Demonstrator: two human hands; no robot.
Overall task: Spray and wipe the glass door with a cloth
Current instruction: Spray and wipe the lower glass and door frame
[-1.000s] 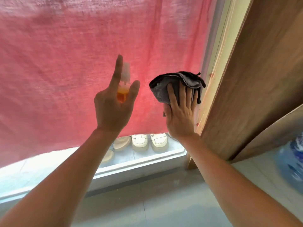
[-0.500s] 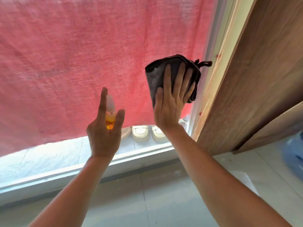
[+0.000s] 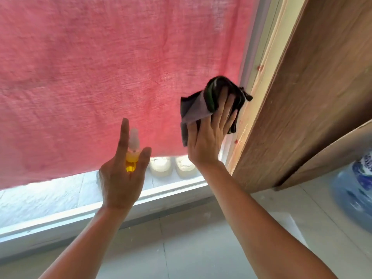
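The glass door (image 3: 50,196) fills the view, with a pink sheet (image 3: 100,77) hanging behind most of it. My left hand (image 3: 122,176) holds a small spray bottle (image 3: 133,150) of orange-yellow liquid upright close to the glass, index finger raised straight beside the nozzle. Up to the right, my right hand (image 3: 209,135) presses a dark grey cloth (image 3: 194,110) flat against the glass beside the door's right frame. The cloth is bunched and folds over my fingertips.
A white door frame (image 3: 249,57) and a tall wooden panel (image 3: 302,97) stand right of the cloth. Pale shoes (image 3: 161,168) sit outside behind the glass. The white bottom rail (image 3: 60,220) crosses low. A blue water jug (image 3: 356,190) stands on the tiled floor at right.
My left hand with the spray bottle has dropped lower along the glass. My right hand slid the cloth up, then slightly down, and the cloth has bunched over my fingers.
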